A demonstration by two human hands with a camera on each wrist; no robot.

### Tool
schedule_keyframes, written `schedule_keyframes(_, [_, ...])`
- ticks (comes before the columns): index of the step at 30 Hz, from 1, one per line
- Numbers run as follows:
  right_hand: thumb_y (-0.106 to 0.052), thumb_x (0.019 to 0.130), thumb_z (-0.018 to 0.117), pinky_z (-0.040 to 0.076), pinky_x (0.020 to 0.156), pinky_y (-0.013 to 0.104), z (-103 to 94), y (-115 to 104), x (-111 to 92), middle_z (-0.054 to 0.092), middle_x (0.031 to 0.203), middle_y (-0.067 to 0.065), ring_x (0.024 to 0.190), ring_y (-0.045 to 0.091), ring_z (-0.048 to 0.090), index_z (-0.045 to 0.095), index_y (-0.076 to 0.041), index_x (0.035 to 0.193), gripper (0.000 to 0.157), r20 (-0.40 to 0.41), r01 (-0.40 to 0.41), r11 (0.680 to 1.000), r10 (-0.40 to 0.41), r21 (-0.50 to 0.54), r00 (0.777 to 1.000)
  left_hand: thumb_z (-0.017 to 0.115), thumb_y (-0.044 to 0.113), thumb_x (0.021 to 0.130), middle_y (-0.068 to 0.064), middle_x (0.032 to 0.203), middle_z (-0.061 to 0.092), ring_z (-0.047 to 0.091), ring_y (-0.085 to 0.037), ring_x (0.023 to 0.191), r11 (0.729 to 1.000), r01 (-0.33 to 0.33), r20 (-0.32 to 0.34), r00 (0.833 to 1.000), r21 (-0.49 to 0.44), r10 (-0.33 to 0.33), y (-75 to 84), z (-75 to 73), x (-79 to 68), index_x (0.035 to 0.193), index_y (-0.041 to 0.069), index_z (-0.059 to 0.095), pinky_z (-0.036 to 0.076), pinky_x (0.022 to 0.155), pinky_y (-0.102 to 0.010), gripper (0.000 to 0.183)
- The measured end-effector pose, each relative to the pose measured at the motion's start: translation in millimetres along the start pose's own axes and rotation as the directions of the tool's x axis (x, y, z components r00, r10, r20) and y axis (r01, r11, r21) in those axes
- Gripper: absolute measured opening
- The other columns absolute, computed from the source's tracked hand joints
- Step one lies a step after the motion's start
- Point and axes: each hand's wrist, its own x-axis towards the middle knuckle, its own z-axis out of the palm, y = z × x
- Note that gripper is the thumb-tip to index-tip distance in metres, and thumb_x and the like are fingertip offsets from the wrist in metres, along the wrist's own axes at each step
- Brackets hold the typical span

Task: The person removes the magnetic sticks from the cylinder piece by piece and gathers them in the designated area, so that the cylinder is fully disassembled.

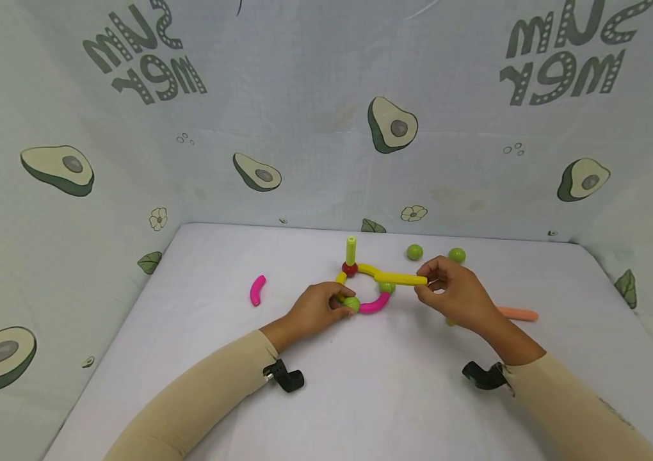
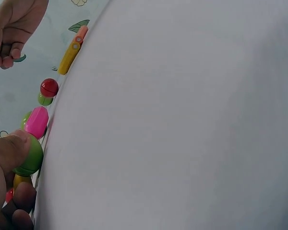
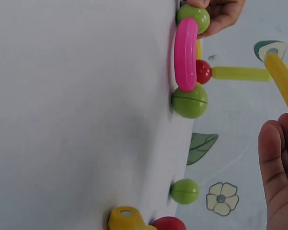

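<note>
My left hand (image 1: 316, 311) pinches a green ball (image 1: 352, 303) at the near-left side of a ring on the table. A pink curved piece (image 1: 374, 307) joins that ball to a second green ball (image 3: 189, 101). Yellow curved pieces (image 1: 366, 269) meet at a red ball (image 1: 349, 269) at the back, from which a lime stick (image 1: 351, 251) stands upright. My right hand (image 1: 458, 293) holds a straight yellow stick (image 1: 401, 279) by one end, raised. Its other end points left, overlapping the ring's right side in the head view.
A loose pink curved piece (image 1: 257, 290) lies to the left. Two green balls (image 1: 415, 252) are at the back right. An orange stick (image 1: 519, 314) lies beyond my right wrist. In the right wrist view, a yellow piece (image 3: 125, 219) and another red ball (image 3: 169, 224) sit on the table.
</note>
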Motion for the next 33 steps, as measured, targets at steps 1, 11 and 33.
schedule_keyframes(1, [-0.005,0.089,0.076,0.054,0.076,0.018,-1.7,1.5,-1.0,0.068,0.105,0.009,0.092,0.025,0.069,0.063,-0.005,0.108,0.024,0.003,-0.008,1.0,0.008,-0.009,1.0,0.083,0.019,0.089,0.009,0.091,0.067,0.056,-0.006,0.074,1.0,0.0,0.001,1.0,0.0,0.0,0.3,-0.1,0.0,0.12,0.012,0.074,0.049,0.068,-0.022,0.033])
schedule_keyframes(11, [-0.021,0.093,0.078,0.056,0.056,0.032,-20.3,12.8,-7.8,0.073,0.109,0.01,0.084,0.027,0.065,0.067,-0.01,0.119,0.031,0.067,-0.13,0.99,0.134,-0.048,0.989,0.083,0.02,0.089,0.011,0.086,0.064,0.055,-0.006,0.073,1.0,0.005,0.008,1.0,0.002,-0.005,0.7,-1.3,0.1,0.119,0.012,0.074,0.048,0.066,-0.021,0.032])
schedule_keyframes(33, [-0.03,0.099,0.07,0.056,0.067,0.029,-55.0,47.8,-23.4,0.07,0.121,0.021,0.105,0.037,0.065,0.063,-0.006,0.128,0.039,0.05,-0.183,0.971,0.192,-0.155,0.98,0.083,0.02,0.089,0.011,0.093,0.067,0.056,-0.005,0.074,1.0,0.014,0.015,1.0,-0.004,-0.014,2.7,-2.9,-0.5,0.119,0.013,0.074,0.049,0.067,-0.021,0.032])
